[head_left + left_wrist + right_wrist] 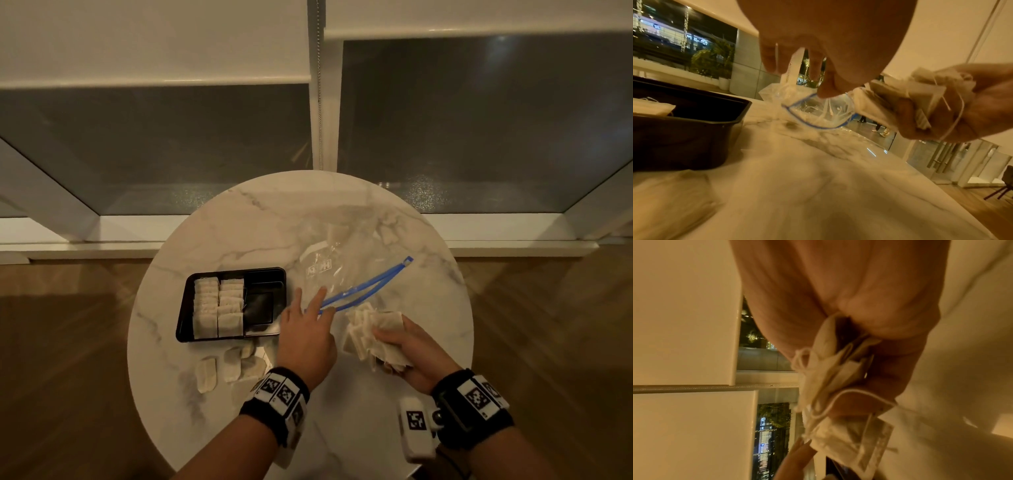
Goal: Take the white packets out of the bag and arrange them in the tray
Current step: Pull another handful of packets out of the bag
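Note:
A clear zip bag with a blue zip rim lies open at the middle right of the round marble table. A few white packets show through its far end. My right hand grips a bundle of white packets with strings, just in front of the bag's mouth. My left hand has its fingers straight, and its thumb touches the blue rim. The black tray at the left holds two columns of packets. Its right compartment is bare. The bundle and the bag also show in the left wrist view.
Several loose packets lie on the table in front of the tray, near my left wrist. A window sill runs behind the table. Wooden floor surrounds it on both sides. The tray's wall stands close to the left of my left hand.

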### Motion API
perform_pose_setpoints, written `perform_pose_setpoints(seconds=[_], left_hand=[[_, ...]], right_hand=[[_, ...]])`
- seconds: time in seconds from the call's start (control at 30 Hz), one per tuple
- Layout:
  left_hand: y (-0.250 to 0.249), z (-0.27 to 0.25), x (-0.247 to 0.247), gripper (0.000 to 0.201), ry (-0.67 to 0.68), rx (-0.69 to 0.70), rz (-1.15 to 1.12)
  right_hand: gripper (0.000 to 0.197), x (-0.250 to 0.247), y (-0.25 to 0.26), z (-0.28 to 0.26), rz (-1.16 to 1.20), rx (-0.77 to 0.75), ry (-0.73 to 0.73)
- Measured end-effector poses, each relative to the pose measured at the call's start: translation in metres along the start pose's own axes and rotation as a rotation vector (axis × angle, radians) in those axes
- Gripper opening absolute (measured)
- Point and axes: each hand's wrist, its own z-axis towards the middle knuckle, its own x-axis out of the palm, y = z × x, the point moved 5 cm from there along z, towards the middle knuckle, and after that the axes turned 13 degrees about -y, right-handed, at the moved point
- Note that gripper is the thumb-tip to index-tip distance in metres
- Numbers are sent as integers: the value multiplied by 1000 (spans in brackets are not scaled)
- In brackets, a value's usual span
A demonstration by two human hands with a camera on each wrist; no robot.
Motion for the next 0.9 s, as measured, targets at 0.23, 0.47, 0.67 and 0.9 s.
perform_pose_setpoints(seconds=[0.23,0.47,0.67,0.9], left_hand=[[28,-42,1,22,-44,-590,-904],[17,-70,10,48,505,-1007,-1584],[37,-84,10,45,453,-1079,-1646],[86,-94,0,40,332,-1036,-1653]], right_hand=[[37,16,-20,-11,-95,41,170],[32,72,-30,-21,-227,-55,351],[22,120,-47,-21,-330,-89,297],[62,168,-73,-21,-480,3,215]])
